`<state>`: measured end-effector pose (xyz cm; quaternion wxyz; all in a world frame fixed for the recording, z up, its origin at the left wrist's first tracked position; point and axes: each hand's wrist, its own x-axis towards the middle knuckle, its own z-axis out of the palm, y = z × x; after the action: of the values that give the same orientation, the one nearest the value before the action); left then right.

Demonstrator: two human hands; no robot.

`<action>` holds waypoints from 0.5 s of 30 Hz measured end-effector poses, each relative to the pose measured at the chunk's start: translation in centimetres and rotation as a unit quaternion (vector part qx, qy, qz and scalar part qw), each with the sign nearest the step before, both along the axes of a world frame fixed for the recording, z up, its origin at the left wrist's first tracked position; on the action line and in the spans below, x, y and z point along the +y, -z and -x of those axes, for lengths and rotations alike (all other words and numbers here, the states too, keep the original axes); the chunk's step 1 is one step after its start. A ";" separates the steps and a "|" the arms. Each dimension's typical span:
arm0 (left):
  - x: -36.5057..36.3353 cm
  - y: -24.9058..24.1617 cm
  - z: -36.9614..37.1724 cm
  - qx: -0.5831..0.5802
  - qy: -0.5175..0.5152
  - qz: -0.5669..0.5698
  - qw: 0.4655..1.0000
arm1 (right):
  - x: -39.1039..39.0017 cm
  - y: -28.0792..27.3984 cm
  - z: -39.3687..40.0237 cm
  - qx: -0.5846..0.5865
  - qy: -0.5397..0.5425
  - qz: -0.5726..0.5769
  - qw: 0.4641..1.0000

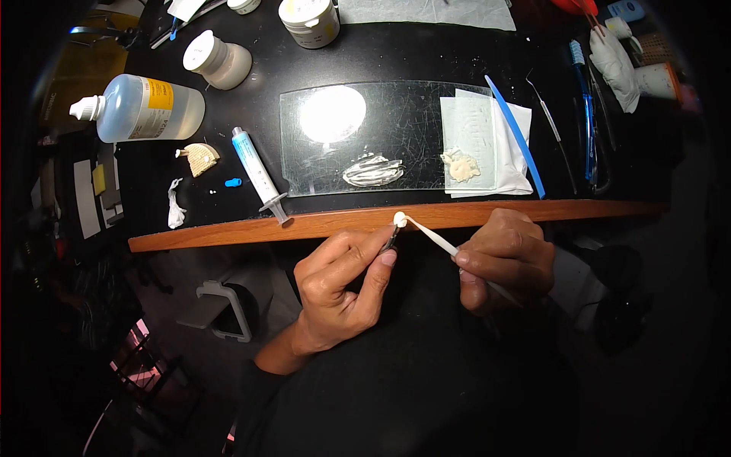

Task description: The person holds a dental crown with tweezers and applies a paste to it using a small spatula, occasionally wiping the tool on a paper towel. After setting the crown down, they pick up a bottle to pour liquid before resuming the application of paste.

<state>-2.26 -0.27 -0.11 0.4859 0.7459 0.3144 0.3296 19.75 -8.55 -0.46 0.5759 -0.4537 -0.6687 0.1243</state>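
My left hand point(346, 278) is closed, pinching a thin dark holder point(391, 242) between thumb and fingers. At the holder's tip sits a small cream-white piece point(400, 219), rounded like a tooth crown; its details are too small to tell. My right hand point(509, 259) is closed around a slender white plastic instrument point(434, 240). The instrument's fine bent tip meets or nearly meets the white piece, just in front of the wooden table edge point(335, 223). Beyond my hands lies a glass slab point(304, 171) with a smear of white paste point(373, 170) on it.
A cream paste lump point(461, 166) lies on a paper pad point(476, 114) beside a blue spatula point(514, 133). To the left are a syringe point(257, 169), a dental model piece point(202, 158) and a liquid bottle point(148, 108). A metal probe point(550, 120) lies right; jars point(308, 23) stand behind.
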 end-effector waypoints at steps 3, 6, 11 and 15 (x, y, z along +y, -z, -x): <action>0.0 0.0 0.0 0.002 0.000 -0.002 1.000 | 0.0 0.0 0.1 0.003 0.003 0.002 1.000; 0.0 -0.1 0.1 0.010 0.001 0.002 1.000 | -0.1 -0.2 0.0 0.005 -0.002 0.006 1.000; 0.0 -0.2 0.2 0.022 0.005 0.013 1.000 | -0.1 -0.1 -0.1 -0.001 -0.010 0.005 1.000; 0.0 -0.2 0.2 0.020 0.004 0.012 1.000 | 0.0 0.0 -0.1 -0.004 -0.008 -0.002 1.000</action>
<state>-2.48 -0.31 0.08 0.4902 0.7474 0.3251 0.3088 19.83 -8.60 -0.42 0.5731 -0.4474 -0.6749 0.1261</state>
